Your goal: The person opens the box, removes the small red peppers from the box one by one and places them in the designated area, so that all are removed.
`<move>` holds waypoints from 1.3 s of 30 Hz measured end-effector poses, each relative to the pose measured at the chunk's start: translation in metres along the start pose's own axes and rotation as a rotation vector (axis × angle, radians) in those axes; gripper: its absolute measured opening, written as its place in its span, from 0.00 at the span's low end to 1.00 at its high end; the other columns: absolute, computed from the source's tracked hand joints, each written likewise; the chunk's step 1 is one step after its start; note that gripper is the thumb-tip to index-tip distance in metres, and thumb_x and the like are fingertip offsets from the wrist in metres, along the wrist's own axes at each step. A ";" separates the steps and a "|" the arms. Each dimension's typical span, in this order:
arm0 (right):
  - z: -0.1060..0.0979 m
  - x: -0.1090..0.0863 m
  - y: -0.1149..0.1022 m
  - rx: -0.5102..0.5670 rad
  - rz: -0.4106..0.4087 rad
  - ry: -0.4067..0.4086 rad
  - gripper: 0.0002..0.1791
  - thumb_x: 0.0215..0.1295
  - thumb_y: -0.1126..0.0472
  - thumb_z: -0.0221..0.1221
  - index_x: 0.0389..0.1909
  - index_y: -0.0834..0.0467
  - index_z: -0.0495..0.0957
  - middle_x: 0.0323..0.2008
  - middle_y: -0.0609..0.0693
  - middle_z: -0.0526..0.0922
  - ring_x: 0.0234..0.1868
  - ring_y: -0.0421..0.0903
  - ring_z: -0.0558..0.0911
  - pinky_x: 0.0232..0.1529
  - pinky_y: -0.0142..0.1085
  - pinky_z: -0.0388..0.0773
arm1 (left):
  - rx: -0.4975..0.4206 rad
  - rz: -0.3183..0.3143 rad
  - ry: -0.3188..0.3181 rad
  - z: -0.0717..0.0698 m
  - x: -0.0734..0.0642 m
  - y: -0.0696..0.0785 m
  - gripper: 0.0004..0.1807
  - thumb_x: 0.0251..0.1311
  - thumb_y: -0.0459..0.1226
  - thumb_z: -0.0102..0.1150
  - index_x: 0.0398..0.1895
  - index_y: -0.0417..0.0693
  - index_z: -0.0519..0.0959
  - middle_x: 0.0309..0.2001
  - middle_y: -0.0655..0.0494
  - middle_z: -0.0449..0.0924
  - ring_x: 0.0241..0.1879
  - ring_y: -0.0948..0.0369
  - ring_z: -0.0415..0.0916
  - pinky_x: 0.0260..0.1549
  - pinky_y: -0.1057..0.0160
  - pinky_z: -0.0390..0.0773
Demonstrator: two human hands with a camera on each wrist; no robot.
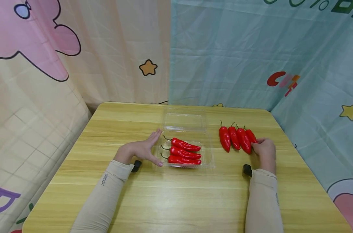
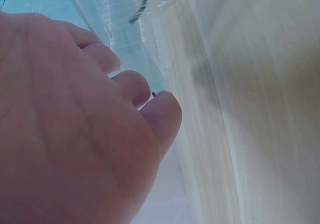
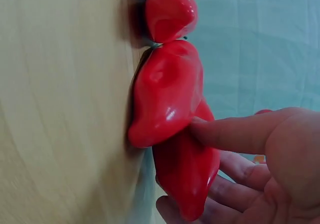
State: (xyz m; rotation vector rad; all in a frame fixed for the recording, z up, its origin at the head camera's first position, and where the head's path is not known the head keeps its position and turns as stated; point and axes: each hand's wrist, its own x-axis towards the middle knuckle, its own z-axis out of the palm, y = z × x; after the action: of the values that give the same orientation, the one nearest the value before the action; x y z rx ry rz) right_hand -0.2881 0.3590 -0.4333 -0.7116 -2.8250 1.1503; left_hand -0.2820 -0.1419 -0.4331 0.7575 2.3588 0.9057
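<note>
Three red chili peppers [image 1: 184,152] lie side by side in a clear plastic clamshell box [image 1: 207,158], stems to the left. My left hand [image 1: 142,150] spreads its thumb and straight fingers along the box's left edge; the box wall [image 2: 145,44] shows beyond its fingers in the left wrist view. Right of the box, several more red peppers [image 1: 224,139] form a row, stems pointing away. At the row's right end, my right hand [image 1: 264,150] pinches the last pepper [image 3: 187,169] between thumb and fingers. That pepper is right beside its neighbor [image 3: 167,94].
The box's transparent lid [image 1: 184,120] is folded back, away from me. Everything rests on a wood-grain table [image 1: 191,200]. Printed curtains [image 1: 220,58] stand behind the table and along its sides. A small black device [image 1: 247,170] sits at my right wrist.
</note>
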 end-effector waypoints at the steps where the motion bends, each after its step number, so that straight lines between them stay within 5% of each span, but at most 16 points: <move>1: 0.000 0.000 0.000 0.000 0.008 -0.012 0.26 0.70 0.57 0.58 0.61 0.72 0.73 0.59 0.71 0.74 0.57 0.67 0.72 0.58 0.54 0.70 | 0.001 0.001 0.001 0.000 0.000 0.000 0.81 0.43 0.58 0.79 0.79 0.49 0.21 0.79 0.51 0.13 0.76 0.53 0.14 0.73 0.44 0.35; 11: -0.002 0.003 -0.004 0.008 0.044 -0.017 0.44 0.72 0.41 0.53 0.73 0.71 0.58 0.70 0.72 0.62 0.67 0.69 0.63 0.67 0.57 0.62 | -0.002 -0.006 0.000 0.001 -0.001 0.001 0.81 0.43 0.57 0.80 0.79 0.49 0.21 0.79 0.51 0.13 0.76 0.52 0.14 0.73 0.43 0.36; 24: -0.009 0.000 -0.017 0.083 -0.057 0.077 0.44 0.71 0.42 0.56 0.76 0.67 0.56 0.74 0.67 0.58 0.71 0.66 0.61 0.69 0.57 0.62 | 0.008 -0.006 0.001 -0.001 0.000 0.002 0.81 0.44 0.58 0.79 0.79 0.49 0.21 0.79 0.51 0.12 0.76 0.52 0.14 0.73 0.44 0.36; 29: -0.012 -0.007 -0.029 0.077 -0.132 0.061 0.45 0.71 0.39 0.56 0.78 0.62 0.54 0.76 0.65 0.55 0.74 0.66 0.56 0.70 0.58 0.58 | 0.002 -0.005 0.001 0.000 0.000 0.002 0.80 0.44 0.57 0.79 0.79 0.49 0.21 0.79 0.51 0.13 0.76 0.52 0.14 0.73 0.44 0.36; 39: 0.007 -0.026 -0.064 0.148 -0.392 -0.022 0.44 0.67 0.41 0.62 0.76 0.58 0.61 0.74 0.64 0.61 0.72 0.65 0.62 0.68 0.58 0.62 | 0.004 -0.013 0.005 0.000 0.000 0.000 0.80 0.44 0.57 0.79 0.79 0.52 0.20 0.79 0.52 0.13 0.76 0.53 0.15 0.73 0.44 0.36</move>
State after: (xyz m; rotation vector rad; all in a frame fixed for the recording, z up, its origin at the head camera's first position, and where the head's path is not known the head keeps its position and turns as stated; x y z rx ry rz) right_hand -0.2917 0.3031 -0.3913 -0.1270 -2.6853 1.2746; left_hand -0.2822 -0.1418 -0.4331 0.7414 2.3681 0.8982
